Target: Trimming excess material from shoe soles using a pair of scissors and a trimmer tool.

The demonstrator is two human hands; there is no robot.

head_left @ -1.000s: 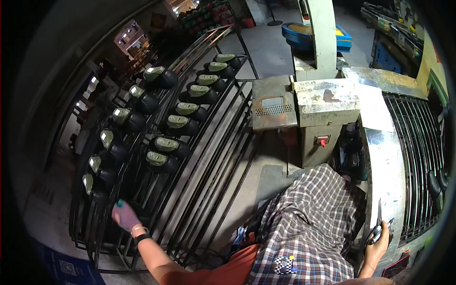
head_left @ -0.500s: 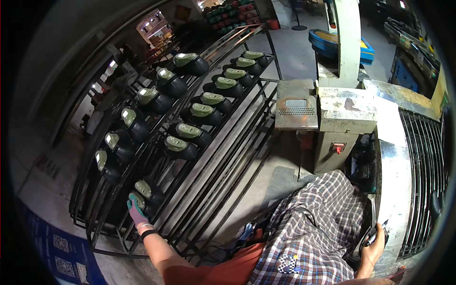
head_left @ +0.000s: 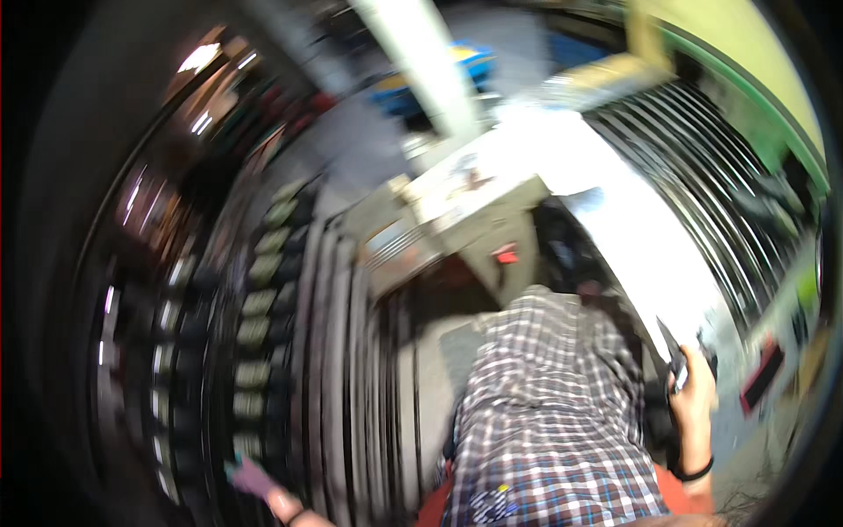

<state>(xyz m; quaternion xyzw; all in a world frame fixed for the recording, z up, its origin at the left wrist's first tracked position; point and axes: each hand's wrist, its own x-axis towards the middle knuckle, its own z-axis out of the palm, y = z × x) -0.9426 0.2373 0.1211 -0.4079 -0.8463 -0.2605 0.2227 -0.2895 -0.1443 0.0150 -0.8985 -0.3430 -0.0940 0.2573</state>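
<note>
My left hand, in a purple glove with teal fingertips, is at the lower left beside the near end of a row of shoes on olive-green lasts. Motion blurs its fingers, so I cannot tell if it touches or grips one. At the right, my bare right hand is closed around what look like scissors. Their dark pointed end faces up and away from me, above the edge of the pale bright worktop. A checked brown and white cloth covers my lap.
Black metal rack bars run along the left. Ahead stands a pale machine housing with a red switch. A bright worktop and a slatted roller bed lie at the right. Behind is a blue and yellow tray.
My view has swung to the right, shifting and blurring the rack and machine. The left hand now appears lower in view. The right hand still grips the scissors, now raised higher.
</note>
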